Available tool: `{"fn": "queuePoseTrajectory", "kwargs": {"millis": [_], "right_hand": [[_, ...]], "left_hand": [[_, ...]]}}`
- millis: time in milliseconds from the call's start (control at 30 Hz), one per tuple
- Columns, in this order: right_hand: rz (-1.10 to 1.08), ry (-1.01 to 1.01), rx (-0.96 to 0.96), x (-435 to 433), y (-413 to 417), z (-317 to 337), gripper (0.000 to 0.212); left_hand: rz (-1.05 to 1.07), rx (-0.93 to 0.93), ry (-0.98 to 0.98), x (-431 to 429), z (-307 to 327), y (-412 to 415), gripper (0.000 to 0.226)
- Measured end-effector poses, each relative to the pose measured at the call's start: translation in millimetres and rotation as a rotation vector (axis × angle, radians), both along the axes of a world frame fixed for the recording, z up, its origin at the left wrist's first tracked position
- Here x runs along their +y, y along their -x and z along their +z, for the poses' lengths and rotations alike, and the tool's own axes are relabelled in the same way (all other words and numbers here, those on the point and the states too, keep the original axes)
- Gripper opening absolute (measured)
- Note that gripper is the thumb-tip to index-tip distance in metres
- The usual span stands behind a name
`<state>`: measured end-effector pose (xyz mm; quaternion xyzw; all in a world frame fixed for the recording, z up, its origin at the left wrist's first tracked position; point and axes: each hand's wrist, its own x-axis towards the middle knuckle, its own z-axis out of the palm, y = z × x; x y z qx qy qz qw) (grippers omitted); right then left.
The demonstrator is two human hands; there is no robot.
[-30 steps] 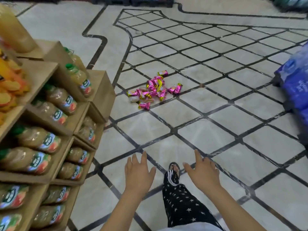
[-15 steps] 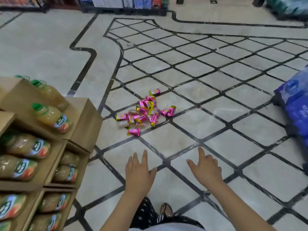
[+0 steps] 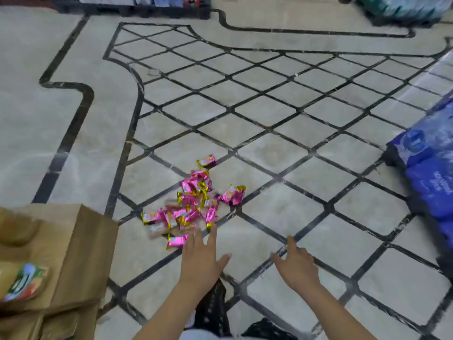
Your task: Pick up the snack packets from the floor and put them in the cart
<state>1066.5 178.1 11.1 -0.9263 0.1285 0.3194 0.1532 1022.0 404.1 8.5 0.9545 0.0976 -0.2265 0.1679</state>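
Note:
Several pink and gold snack packets (image 3: 193, 204) lie in a loose heap on the tiled floor, with one packet (image 3: 206, 160) a little farther away and a pair (image 3: 232, 194) off to the right. My left hand (image 3: 202, 258) reaches forward with fingers spread, its fingertips just short of the nearest packet (image 3: 176, 241), holding nothing. My right hand (image 3: 297, 263) hovers over the floor to the right of the heap, fingers relaxed and empty. No cart is in view.
A cardboard display stand (image 3: 73, 253) with juice bottles (image 3: 24, 282) fills the lower left. Blue shrink-wrapped packs (image 3: 431, 168) sit at the right edge. Dark shelving (image 3: 137, 3) and stacked goods (image 3: 402, 8) line the far side. My patterned trouser leg (image 3: 213, 310) shows below.
I have moved closer to the heap; the packets now lie just ahead of my left hand. Both hands have stretched forward. The juice stand has slid toward the lower left.

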Motion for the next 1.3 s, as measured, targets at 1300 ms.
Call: {"fn": "queuePoseTrajectory", "kwargs": {"millis": [1300], "right_hand": [[0.316,-0.057,0.230,55,-410,-598,0.110]], "left_hand": [[-0.130,0.213,-0.120,34,-533,-435,0.089]]}}
